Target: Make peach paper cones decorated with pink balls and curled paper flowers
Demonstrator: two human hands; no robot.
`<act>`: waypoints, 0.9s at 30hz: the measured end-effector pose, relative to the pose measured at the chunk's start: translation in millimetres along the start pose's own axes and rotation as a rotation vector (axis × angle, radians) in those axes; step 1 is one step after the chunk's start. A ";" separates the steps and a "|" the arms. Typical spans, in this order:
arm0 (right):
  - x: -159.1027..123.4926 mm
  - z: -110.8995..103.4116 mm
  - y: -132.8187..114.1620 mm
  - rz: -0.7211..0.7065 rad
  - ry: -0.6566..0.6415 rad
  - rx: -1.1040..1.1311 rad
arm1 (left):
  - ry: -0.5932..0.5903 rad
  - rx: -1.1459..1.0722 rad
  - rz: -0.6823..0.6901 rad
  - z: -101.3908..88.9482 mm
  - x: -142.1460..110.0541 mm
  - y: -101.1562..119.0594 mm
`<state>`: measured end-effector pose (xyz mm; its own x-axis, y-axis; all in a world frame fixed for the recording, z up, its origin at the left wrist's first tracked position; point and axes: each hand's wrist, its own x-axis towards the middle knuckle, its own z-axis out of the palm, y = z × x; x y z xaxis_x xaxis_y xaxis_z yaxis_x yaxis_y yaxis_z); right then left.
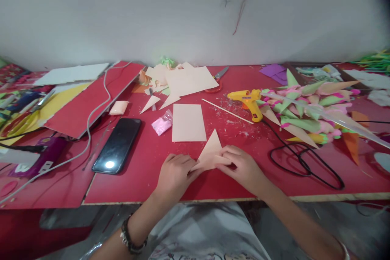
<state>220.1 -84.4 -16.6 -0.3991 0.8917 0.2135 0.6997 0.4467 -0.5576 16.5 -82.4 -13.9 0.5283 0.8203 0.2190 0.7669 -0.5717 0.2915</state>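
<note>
A pale peach sheet of paper (pixel 211 150), creased into a pointed shape, is held between both hands close to the table's front edge. My left hand (pixel 178 170) pinches its lower left corner. On the other side, my right hand (pixel 239 166) grips a folded flap at the lower right. The paper's tip points away from me. Just beyond it lies a flat peach rectangle of paper (pixel 189 122). My fingertips partly hide the lower edge of the folded paper.
A black phone (pixel 117 145) and a pink packet (pixel 162 122) lie left. A yellow glue gun (pixel 248 102) with a looped black cord, a thin stick (pixel 227 111) and a pile of paper cones (pixel 310 107) are right. Scissors (pixel 219 77) and paper scraps sit behind.
</note>
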 end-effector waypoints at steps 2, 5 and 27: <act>-0.6 2.4 -0.7 0.015 0.024 -0.054 | 0.002 0.037 -0.024 0.6 -0.3 -0.1; -0.8 5.1 -1.1 0.019 0.053 -0.078 | -0.025 0.077 -0.064 1.6 -0.8 0.1; -10.1 -3.2 2.8 -0.369 -0.104 -0.427 | -0.328 0.292 0.416 -28.6 -8.5 -12.9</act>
<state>228.0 -92.0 -17.7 -0.7031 0.6691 0.2408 0.6720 0.7359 -0.0829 -8.3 -82.4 7.0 0.8545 0.5168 -0.0523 0.5156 -0.8561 -0.0353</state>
